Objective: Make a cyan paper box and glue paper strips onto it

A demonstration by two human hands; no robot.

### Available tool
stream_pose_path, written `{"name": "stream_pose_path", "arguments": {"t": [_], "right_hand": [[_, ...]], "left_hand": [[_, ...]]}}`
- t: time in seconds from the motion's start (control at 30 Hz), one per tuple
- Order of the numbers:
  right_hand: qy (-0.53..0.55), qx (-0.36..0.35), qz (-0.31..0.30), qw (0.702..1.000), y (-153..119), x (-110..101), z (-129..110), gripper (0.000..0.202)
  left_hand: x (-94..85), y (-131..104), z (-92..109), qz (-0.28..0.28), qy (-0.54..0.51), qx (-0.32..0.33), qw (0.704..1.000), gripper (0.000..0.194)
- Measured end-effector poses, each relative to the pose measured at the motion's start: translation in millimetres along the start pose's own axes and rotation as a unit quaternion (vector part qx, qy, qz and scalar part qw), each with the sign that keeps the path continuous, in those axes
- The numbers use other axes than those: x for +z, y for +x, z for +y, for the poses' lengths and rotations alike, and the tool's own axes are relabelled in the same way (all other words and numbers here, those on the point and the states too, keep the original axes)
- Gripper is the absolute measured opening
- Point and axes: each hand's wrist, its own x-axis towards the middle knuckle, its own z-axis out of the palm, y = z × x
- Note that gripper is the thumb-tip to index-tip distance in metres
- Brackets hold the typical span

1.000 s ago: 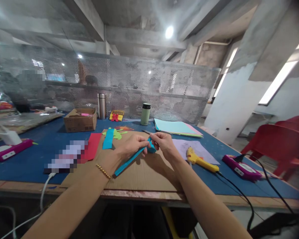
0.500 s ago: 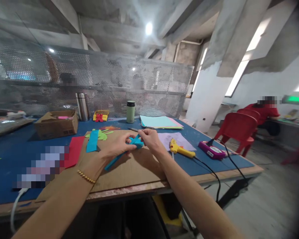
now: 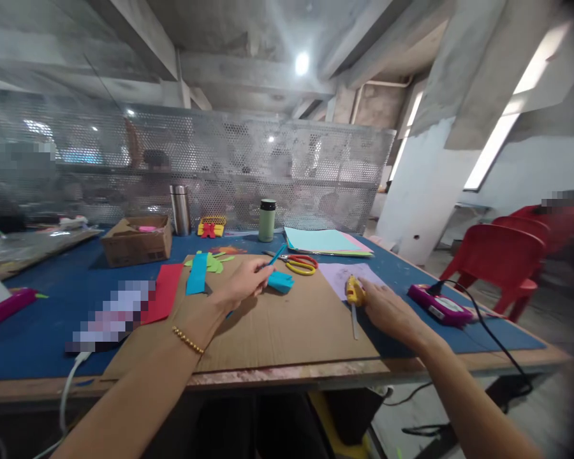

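Over the cardboard sheet [image 3: 291, 338], my left hand [image 3: 245, 280] is closed on folded blue paper [image 3: 281, 282]. A narrow blue strip [image 3: 278, 254] sticks up from the same fingers; whether it joins the folded piece I cannot tell. To the right, my right hand [image 3: 390, 312] is closed round the yellow glue gun [image 3: 355, 291], its handle mostly covered by the fingers. A pale glue stick [image 3: 354, 322] extends from the gun towards me. Just beyond the blue paper lie scissors [image 3: 302, 264] with red and yellow handles.
Red paper [image 3: 161, 293], a flat blue strip [image 3: 197, 274] and green cut pieces [image 3: 215, 261] lie at the left. Lilac paper [image 3: 332, 274] is under the gun. A purple power box [image 3: 437, 305] with a black cord stands right. Bottles and a cardboard box [image 3: 136, 242] stand behind.
My right hand has left the blue paper and moved right onto the glue gun. My left hand keeps the paper. The scissors' handles now show, and the view has turned left.
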Motion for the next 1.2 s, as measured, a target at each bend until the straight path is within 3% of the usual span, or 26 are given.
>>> {"name": "stream_pose_path", "arguments": {"t": [0.07,0.17,0.27,0.43,0.57,0.67,0.8,0.9,1.03,1.2], "right_hand": [[-0.043,-0.016,-0.020,0.999,0,7,2,0.053],[-0.093,-0.004,-0.028,0.995,1,10,6,0.036],[-0.108,0.006,-0.029,0.994,0,7,12,0.021],[-0.114,-0.001,-0.010,0.993,-6,7,16,0.016],[0.023,-0.036,0.103,0.994,-6,1,9,0.019],[0.182,-0.048,0.150,0.971,-1,-12,-8,0.027],[0.369,-0.029,0.063,0.927,10,-24,-47,0.051],[0.435,-0.060,0.030,0.898,19,-18,-75,0.061],[0.407,-0.084,0.019,0.910,23,-2,-93,0.063],[0.373,-0.077,0.020,0.924,21,8,-93,0.056]], "left_hand": [[-2.2,2,-1,0.014,0.007,-0.019,1.000,0.020],[-3.7,1,1,0.022,0.026,-0.058,0.998,0.021],[-2.1,-3,5,0.014,0.056,-0.097,0.994,0.021],[0.1,-5,6,0.018,0.086,-0.116,0.989,0.020],[-1.0,0,0,0.041,0.075,-0.122,0.989,0.016],[-0.4,1,-2,0.042,0.064,-0.143,0.987,0.014],[0.7,1,-1,0.040,0.056,-0.161,0.985,0.013],[0.2,2,-2,0.048,0.059,-0.161,0.984,0.012],[-0.2,4,-7,0.045,0.064,-0.150,0.986,0.014],[0.4,0,-8,0.023,0.066,-0.116,0.991,0.011]]}}
